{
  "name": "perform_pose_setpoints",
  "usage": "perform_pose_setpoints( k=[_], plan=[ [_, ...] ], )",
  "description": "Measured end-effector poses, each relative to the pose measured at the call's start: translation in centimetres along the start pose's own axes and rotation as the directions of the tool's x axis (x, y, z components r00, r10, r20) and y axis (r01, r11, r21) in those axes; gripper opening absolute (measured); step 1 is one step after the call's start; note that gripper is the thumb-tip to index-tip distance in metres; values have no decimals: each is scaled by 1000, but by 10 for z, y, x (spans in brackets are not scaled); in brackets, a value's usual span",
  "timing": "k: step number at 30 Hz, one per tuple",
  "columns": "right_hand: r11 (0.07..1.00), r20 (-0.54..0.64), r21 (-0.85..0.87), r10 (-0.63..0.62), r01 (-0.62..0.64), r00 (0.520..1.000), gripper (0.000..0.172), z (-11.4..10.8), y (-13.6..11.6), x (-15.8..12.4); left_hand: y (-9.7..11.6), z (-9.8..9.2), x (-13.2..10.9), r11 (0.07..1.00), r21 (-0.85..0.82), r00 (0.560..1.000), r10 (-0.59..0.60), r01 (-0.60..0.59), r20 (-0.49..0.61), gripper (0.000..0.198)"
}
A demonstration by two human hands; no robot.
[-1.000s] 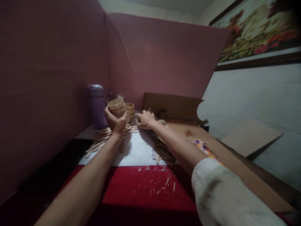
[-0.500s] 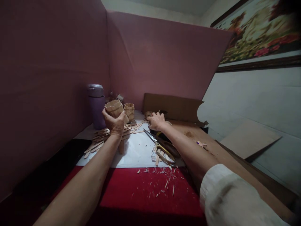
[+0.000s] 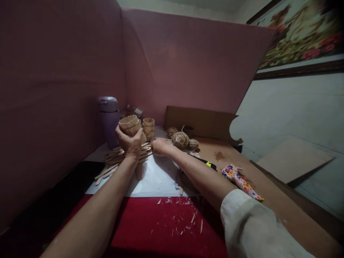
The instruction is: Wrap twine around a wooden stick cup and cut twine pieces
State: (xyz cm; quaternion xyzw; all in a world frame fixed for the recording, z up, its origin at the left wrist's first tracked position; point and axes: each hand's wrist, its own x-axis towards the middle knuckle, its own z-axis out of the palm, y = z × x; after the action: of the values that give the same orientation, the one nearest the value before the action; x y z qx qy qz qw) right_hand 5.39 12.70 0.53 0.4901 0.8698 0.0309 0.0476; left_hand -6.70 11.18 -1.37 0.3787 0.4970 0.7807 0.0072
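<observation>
My left hand (image 3: 130, 143) is wrapped round a cup made of craft sticks (image 3: 130, 124), tilted slightly, its scalloped rim facing up. Beside it, a smaller stick cup (image 3: 148, 128) stands on the table. Under and around my left hand lies a loose pile of craft sticks (image 3: 111, 165). My right hand (image 3: 160, 147) is closed, low over the white sheet (image 3: 157, 179) at the pile's right end; its fingertips are hidden, and I cannot see what they hold. Just beyond my right wrist lie a ball of twine (image 3: 180, 139) and smaller twine balls (image 3: 194, 144).
A purple flask (image 3: 109, 123) stands at the left. Right of my forearm are a black-and-yellow tool (image 3: 208, 163) and a flower-patterned, glue-gun-shaped object (image 3: 240, 181) on brown cardboard (image 3: 228, 150). Wood scraps (image 3: 193, 218) litter the red cloth (image 3: 150, 225).
My right hand has moved left from the twine balls to the end of the stick pile, and its fingers have closed. My forearm now covers the scissors. My left hand keeps hold of the cup.
</observation>
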Motion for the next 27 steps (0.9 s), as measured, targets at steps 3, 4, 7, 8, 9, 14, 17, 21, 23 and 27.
perform_pose_setpoints(
  k=[3, 4, 7, 8, 9, 14, 17, 21, 23, 27],
  plan=[
    [995, -37, 57, -80, 82, 996, 30, -6, 9, -7, 1, 0, -1, 999, -31, 1000, 13, -13, -4, 74],
    [994, -50, 65, -82, 85, 995, 31, -8, 13, -10, 1, 0, -1, 999, -37, 1000, 14, -14, -10, 73],
    [998, -70, 52, -37, 41, 997, 35, -9, 21, -20, -1, 1, -1, 999, -49, 1000, -3, 2, -11, 74],
    [999, -62, 42, -28, 31, 998, 34, -9, 22, -25, -1, 1, -1, 999, -51, 1000, -8, 8, 0, 74],
    [999, -47, 33, -34, 35, 998, 32, -8, 22, -29, -2, 1, -2, 998, -54, 1000, -11, 12, 14, 74],
    [998, -55, -5, -68, 68, 996, 32, -9, 29, -57, 5, 3, -11, 998, -52, 992, -29, 36, 121, 71],
    [998, -96, -48, -42, 38, 995, 34, -12, 41, -77, 12, 4, -18, 989, -98, 969, -88, 113, 232, 67],
    [990, -233, -33, -142, 138, 962, 37, -13, 44, -109, 19, 4, -26, 922, -245, 883, -172, 300, 436, 68],
    [990, -314, 16, -128, 140, 941, 31, -10, 36, -128, 22, 7, -27, 881, -279, 833, -197, 382, 517, 67],
    [966, -542, 239, 45, 102, 839, 23, 5, 14, -161, 32, 19, -19, 877, -220, 779, -235, 428, 581, 62]
  ],
)
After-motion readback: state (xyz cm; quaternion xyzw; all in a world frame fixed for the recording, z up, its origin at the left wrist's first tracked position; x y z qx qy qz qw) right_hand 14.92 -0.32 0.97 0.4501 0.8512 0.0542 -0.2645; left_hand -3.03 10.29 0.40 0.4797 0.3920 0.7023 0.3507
